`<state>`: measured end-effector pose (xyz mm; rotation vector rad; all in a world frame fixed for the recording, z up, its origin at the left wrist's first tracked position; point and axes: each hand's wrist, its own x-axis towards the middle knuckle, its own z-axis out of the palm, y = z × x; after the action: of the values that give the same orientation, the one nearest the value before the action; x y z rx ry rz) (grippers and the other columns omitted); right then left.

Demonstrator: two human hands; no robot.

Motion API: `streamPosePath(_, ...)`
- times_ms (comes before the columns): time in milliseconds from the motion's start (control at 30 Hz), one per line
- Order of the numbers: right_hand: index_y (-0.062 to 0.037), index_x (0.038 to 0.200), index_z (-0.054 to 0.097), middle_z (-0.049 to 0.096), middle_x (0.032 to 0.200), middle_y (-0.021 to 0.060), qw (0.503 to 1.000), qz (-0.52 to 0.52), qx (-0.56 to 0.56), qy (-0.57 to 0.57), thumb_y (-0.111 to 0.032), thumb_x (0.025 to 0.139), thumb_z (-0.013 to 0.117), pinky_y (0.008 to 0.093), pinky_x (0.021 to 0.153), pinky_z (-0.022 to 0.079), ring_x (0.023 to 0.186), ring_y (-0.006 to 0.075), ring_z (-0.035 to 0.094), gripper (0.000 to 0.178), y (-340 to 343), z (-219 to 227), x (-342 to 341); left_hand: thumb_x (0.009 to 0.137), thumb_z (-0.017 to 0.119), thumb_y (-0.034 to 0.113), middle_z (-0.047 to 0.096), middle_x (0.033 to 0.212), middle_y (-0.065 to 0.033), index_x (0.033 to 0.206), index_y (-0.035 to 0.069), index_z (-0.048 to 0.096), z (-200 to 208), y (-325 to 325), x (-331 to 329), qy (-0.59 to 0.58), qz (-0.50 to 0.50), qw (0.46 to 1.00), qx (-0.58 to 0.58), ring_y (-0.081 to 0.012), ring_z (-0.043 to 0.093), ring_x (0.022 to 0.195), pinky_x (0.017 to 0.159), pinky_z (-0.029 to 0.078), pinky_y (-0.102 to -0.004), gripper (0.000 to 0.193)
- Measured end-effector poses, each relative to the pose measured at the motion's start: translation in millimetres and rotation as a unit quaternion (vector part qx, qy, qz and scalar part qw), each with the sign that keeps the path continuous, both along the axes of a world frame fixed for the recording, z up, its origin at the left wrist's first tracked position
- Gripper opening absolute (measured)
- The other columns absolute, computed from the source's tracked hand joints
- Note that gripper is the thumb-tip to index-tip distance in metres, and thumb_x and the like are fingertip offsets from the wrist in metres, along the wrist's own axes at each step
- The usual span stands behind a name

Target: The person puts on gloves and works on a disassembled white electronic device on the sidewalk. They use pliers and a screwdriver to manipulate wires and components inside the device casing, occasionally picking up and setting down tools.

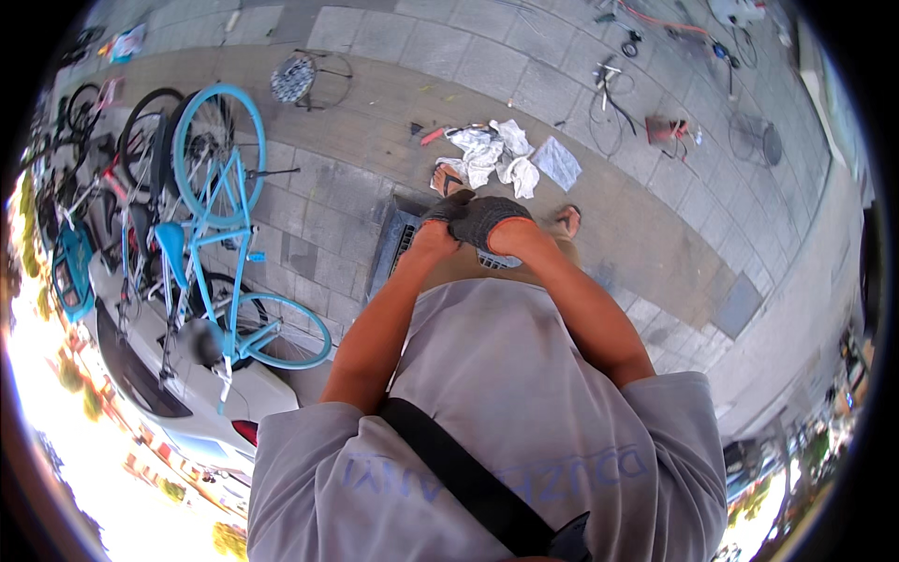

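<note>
Both hands wear dark knit gloves with orange cuffs and meet in front of my lap. My left hand (448, 208) is closed, partly covered by the other glove. Against it presses my right hand (489, 221), its fingers curled in toward the left glove. Whatever lies between them, if anything, is hidden. Just beyond the hands, white crumpled cloths (482, 155) lie on the paving, beside a flat grey-white sheet (557, 164). A small red-handled object (432, 137) rests at the cloths' left edge. My sandalled feet (448, 178) stand close to the cloths.
A light-blue bicycle (197, 244) stands at left among other bikes, near a pale car (225, 389). A dark slatted crate (386, 245) is left of my knees. Farther off are a round-seated stool (295, 79), a hand pump (607, 80), a red item (663, 129) and a wire basket (755, 140).
</note>
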<state>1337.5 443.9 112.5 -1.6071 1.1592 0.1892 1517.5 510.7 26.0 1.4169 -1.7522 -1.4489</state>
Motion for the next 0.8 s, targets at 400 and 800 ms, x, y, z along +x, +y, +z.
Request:
streamPosePath(400, -0.0018, 0.089, 0.076, 0.072, 0.083, 0.0253, 0.978, 0.053, -0.145, -0.139, -0.035, 0.08, 0.066, 0.0519, 0.072, 0.055, 0.076, 0.0411, 0.071, 0.036, -10.6, 5.5, 24.2, 0.086, 0.072, 0.041, 0.06, 0.147, -0.0064, 0.15, 0.024, 0.049, -35.2, -36.1, 45.6, -0.309, -0.225, 0.924, -0.004, -0.0305, 0.062, 0.126, 0.105, 0.048, -0.0475, 0.071)
streamPosePath(800, -0.0063, 0.096, 0.078, 0.074, 0.102, 0.0233, 0.99, 0.097, 0.028, -0.101, -0.041, 0.083, 0.068, 0.0515, 0.081, 0.056, 0.093, 0.0386, 0.073, 0.038, 20.5, 3.9, -27.7, 0.105, 0.041, 0.052, 0.034, 0.167, -0.0029, 0.155, 0.033, 0.041, 58.6, -68.1, -43.8, -0.664, -0.527, 0.526, -0.068, -0.0296, 0.034, 0.151, 0.12, 0.026, -0.0598, 0.053)
